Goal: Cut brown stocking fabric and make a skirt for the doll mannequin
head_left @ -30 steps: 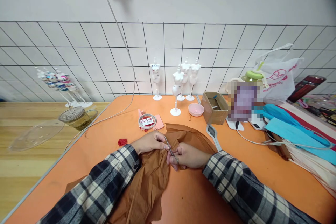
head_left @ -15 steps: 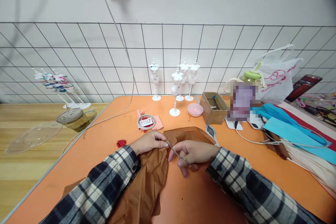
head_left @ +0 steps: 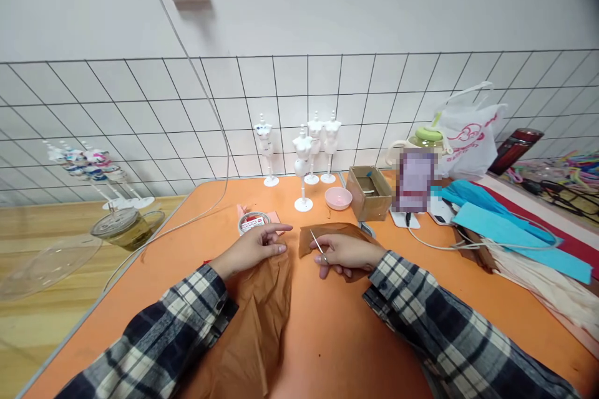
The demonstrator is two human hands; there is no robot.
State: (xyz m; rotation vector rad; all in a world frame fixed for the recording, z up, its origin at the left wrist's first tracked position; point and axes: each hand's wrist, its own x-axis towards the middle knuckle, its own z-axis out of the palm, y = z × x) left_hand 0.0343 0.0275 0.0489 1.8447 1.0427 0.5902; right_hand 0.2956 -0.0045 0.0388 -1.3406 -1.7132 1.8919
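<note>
My left hand [head_left: 250,248] lies on a large sheet of brown tissue paper [head_left: 255,318] on the orange table [head_left: 327,336], its fingers stretched out toward the right. My right hand [head_left: 344,254] is closed on small metal scissors [head_left: 317,244], whose blades point up and left. A smaller piece of brown paper [head_left: 327,232] lies under and behind my right hand, apart from the large sheet. A gap of bare table separates the two hands.
Behind the hands stand a round tape tin [head_left: 253,222], white mini mannequins [head_left: 303,159], a pink bowl [head_left: 337,197] and a cardboard box [head_left: 369,192]. Blue paper sheets [head_left: 510,227] and cables lie at the right. A glass cup [head_left: 122,228] sits at the left, beyond the table's edge.
The brown paper has come apart into two pieces. My right hand drew away to the right with the scissors, and my left hand opened flat. The camera tilted down and turned right a little.
</note>
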